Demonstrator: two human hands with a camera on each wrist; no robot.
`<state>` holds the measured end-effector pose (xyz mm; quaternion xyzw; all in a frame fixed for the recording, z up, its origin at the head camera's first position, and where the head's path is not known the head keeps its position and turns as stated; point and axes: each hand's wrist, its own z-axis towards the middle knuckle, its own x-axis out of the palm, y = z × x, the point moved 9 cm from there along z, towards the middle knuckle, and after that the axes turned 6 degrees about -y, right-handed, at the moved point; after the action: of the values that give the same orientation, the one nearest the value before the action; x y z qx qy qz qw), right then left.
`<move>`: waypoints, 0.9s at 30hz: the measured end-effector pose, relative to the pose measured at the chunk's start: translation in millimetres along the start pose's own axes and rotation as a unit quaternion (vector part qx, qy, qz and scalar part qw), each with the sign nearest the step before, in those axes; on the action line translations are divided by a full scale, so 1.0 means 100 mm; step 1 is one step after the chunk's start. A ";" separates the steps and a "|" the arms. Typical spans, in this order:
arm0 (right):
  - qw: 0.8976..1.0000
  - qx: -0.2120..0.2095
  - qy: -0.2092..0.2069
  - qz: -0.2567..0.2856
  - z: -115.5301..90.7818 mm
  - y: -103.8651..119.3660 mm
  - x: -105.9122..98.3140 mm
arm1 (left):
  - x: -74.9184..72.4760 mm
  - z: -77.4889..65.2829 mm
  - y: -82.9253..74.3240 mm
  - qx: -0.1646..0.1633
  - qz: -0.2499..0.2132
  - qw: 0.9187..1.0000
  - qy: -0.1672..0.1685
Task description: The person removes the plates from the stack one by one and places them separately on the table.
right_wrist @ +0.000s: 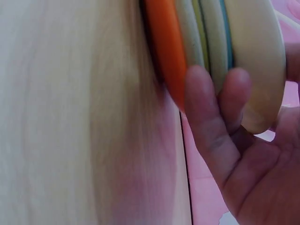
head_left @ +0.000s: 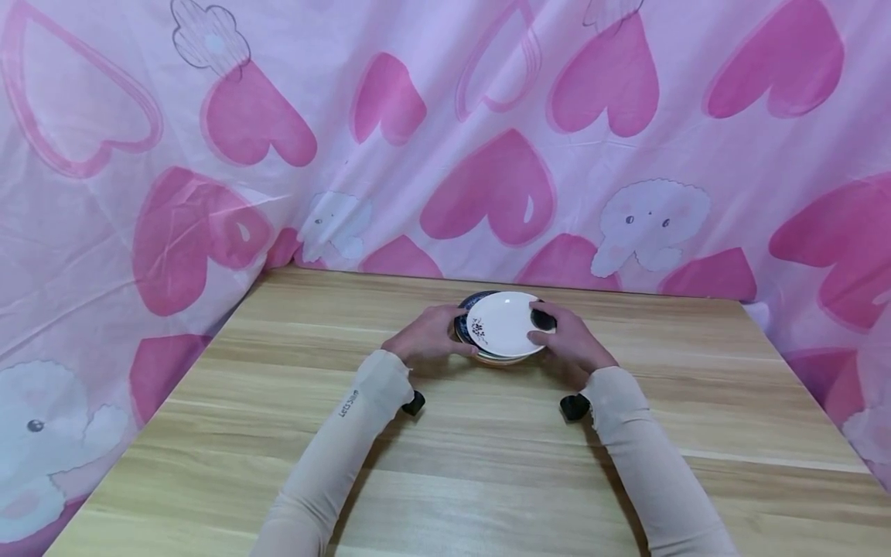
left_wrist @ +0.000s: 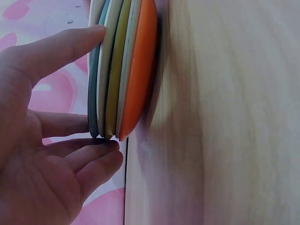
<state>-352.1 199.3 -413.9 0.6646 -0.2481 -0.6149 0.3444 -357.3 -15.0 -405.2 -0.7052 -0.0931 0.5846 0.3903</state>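
A stack of plates sits toward the back of the table. On top lies a white plate (head_left: 506,321) with a small dark floral print, shifted right over a dark blue patterned plate (head_left: 462,328). Beneath them the rims of several plates show, with an orange one (left_wrist: 140,70) lowest. My left hand (head_left: 433,333) holds the stack's left side, thumb and fingertips spread along the rims. My right hand (head_left: 572,339) grips the white plate's right edge, thumb over its top. Two of its fingers (right_wrist: 205,103) lie along the rims below. A dark oval patch shows between thumb and forefinger.
The wood-grain table (head_left: 452,472) runs out in front of the stack and to both sides. Behind it hangs a pink curtain (head_left: 445,155) printed with hearts, close to the table's back edge. Small black devices (head_left: 414,404) sit at both wrists under the sleeves.
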 end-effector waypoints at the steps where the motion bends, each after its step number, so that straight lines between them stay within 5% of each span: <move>1: 1.000 0.004 0.002 0.013 0.00 0.00 0.00 | 0.00 0.00 0.00 0.000 -0.004 1.000 0.000; 14: 0.991 0.026 -0.006 0.133 0.01 -0.08 -0.07 | 0.01 0.02 0.05 -0.025 0.005 1.000 0.001; 27: 0.991 0.039 -0.037 0.119 0.00 -0.14 -0.24 | 0.01 0.04 0.06 -0.030 0.003 1.000 0.005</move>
<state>-356.0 226.2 -408.6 0.6199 -0.3622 -0.5836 0.3794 -362.6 -17.2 -409.8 -0.7197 -0.1065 0.5795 0.3672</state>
